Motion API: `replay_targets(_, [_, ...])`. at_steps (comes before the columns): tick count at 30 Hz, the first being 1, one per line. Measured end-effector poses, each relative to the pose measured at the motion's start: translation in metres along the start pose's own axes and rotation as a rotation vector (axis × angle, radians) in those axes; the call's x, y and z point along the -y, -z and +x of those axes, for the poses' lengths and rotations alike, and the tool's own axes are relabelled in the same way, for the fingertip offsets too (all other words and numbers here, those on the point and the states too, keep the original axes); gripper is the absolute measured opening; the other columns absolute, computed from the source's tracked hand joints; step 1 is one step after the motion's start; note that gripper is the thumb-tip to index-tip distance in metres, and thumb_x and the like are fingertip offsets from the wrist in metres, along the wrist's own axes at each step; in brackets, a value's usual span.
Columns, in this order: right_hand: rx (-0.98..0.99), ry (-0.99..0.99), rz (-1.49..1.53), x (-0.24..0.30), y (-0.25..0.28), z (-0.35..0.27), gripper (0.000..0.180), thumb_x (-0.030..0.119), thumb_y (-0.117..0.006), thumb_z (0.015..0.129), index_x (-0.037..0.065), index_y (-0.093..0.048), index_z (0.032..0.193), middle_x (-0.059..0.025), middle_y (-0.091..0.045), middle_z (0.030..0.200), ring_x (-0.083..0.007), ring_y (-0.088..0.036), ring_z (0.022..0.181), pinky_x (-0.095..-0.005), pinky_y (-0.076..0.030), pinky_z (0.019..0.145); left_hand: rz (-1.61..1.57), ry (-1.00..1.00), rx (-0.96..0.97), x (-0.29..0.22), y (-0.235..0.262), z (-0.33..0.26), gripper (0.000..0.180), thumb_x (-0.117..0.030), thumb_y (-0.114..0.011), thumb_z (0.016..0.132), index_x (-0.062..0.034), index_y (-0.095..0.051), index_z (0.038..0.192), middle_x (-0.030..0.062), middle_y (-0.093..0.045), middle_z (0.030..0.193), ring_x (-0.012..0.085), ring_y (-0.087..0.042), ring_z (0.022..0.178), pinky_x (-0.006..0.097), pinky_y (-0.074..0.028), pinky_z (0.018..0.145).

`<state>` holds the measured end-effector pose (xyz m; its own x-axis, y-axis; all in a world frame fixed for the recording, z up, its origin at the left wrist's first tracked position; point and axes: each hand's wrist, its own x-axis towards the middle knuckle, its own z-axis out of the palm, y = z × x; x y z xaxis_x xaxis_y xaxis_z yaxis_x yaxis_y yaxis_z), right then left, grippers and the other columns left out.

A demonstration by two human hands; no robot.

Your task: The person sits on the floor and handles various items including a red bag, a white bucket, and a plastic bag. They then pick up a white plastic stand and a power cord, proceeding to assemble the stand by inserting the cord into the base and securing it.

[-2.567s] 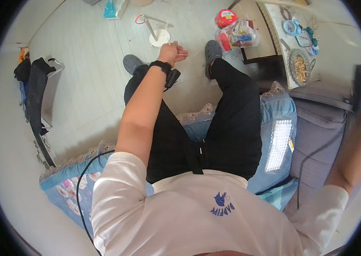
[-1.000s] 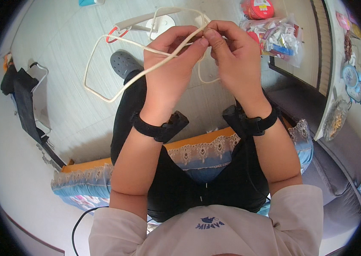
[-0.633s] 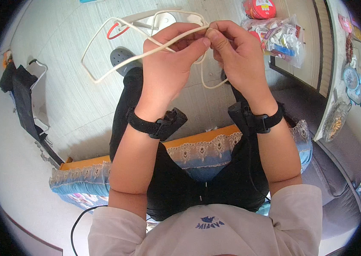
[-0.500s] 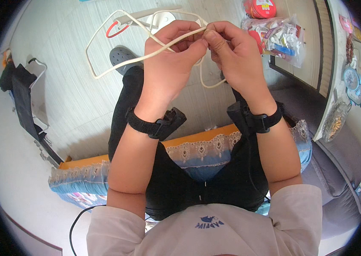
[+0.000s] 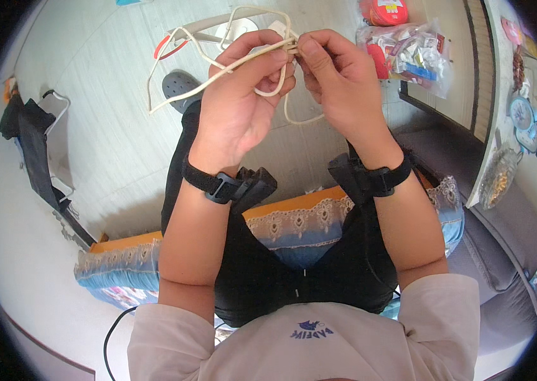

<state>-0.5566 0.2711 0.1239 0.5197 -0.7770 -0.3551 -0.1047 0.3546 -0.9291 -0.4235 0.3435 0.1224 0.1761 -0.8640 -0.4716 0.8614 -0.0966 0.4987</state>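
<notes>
A cream-white cable hangs in loose loops around my two raised hands. My left hand is closed on it, thumb and fingers pinching several strands that cross near the fingertips. Close beside it, my right hand is also closed, its thumb and forefinger gripping the cable where the strands bunch together. One loop stretches out to the left of my left hand, and another dips below the fingers of the right. Whether the bunch is a knot I cannot tell. Each wrist wears a black strap with a black block on it.
Beyond the cable, a pale stick-like thing with a red loop lies on the floor. A grey clog is on my foot. At right are a clear bag of packets, a red-lidded jar, a blue clock and a grey sofa.
Both hands have shifted slightly left, and the fingertips have drawn a little apart, showing bunched strands between them. The left loop has become narrower and moved right.
</notes>
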Motion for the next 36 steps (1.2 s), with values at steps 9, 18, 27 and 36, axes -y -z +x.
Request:
replay_targets(9, [-0.061,0.042,-0.015,0.005,0.001,-0.001,0.018,0.019,-0.059,0.098,0.002,-0.065,0.102,0.0027,-0.058,0.074,-0.0031,-0.049,0.063,-0.0208,-0.039,0.054,-0.022,-0.029,0.028,0.006,-0.002,0.001,0.016,0.0,-0.062,0.093,-0.002,-0.065,0.109,0.0064,-0.067,0.093,0.0115,-0.06,0.078,0.025,-0.049,0.069])
replay_targets(18, [-0.281,0.137,-0.088,0.003,0.016,0.011,0.016,0.014,-0.058,0.097,0.005,-0.066,0.108,0.001,-0.061,0.078,-0.0036,-0.049,0.062,-0.0215,-0.039,0.054,0.056,-0.008,-0.117,-0.001,0.017,0.007,0.023,-0.005,-0.058,0.094,-0.0028,-0.058,0.117,0.0042,-0.063,0.104,0.0152,-0.057,0.092,0.03,-0.047,0.081])
replay_targets(27, [-0.37,0.052,-0.036,0.0,0.037,0.021,0.025,0.018,-0.056,0.097,-0.001,-0.065,0.109,0.0018,-0.061,0.074,-0.0051,-0.048,0.06,-0.0219,-0.038,0.054,0.216,-0.032,-0.331,-0.011,0.017,0.003,0.011,-0.002,-0.055,0.091,-0.0009,-0.062,0.1,0.0042,-0.061,0.098,0.015,-0.054,0.088,0.03,-0.045,0.078])
replay_targets(36, [-0.395,-0.154,-0.063,0.014,0.042,0.018,0.024,0.016,-0.054,0.099,0.0,-0.06,0.115,-0.0018,-0.057,0.073,-0.009,-0.051,0.057,-0.0233,-0.04,0.049,0.16,-0.051,-0.355,-0.011,0.032,0.009,0.011,-0.001,-0.05,0.088,0.0011,-0.059,0.094,0.0078,-0.059,0.095,0.0197,-0.057,0.085,0.034,-0.049,0.08])
